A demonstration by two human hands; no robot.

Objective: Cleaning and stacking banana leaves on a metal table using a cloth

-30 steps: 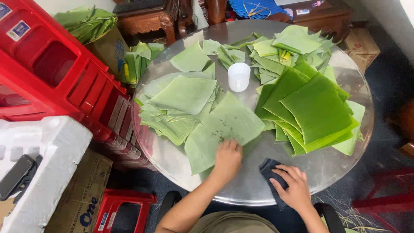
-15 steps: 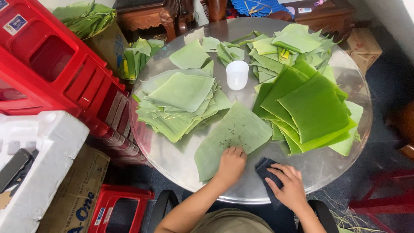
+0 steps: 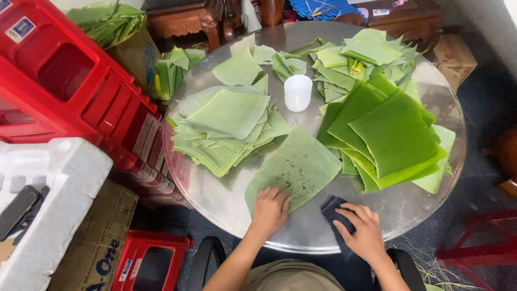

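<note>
A pale green banana leaf [image 3: 296, 167] with dark specks lies flat near the front of the round metal table [image 3: 226, 199]. My left hand [image 3: 271, 208] presses on its near corner, fingers curled. My right hand [image 3: 362, 228] rests on a dark cloth [image 3: 332, 207] just right of the leaf, at the table's front edge. A stack of pale leaves [image 3: 226, 129] lies left of centre, and a stack of bright green leaves [image 3: 390, 137] lies on the right.
A white plastic cup [image 3: 298, 92] stands mid-table. More leaf pieces [image 3: 355, 56] are piled at the back. Red plastic stools [image 3: 64, 91] crowd the left, with a white foam box [image 3: 48, 205], a cardboard box [image 3: 97, 248] and a basket of leaves [image 3: 110, 21].
The speckled leaf has slid toward the table's front under my left hand. My right hand stays on the dark cloth.
</note>
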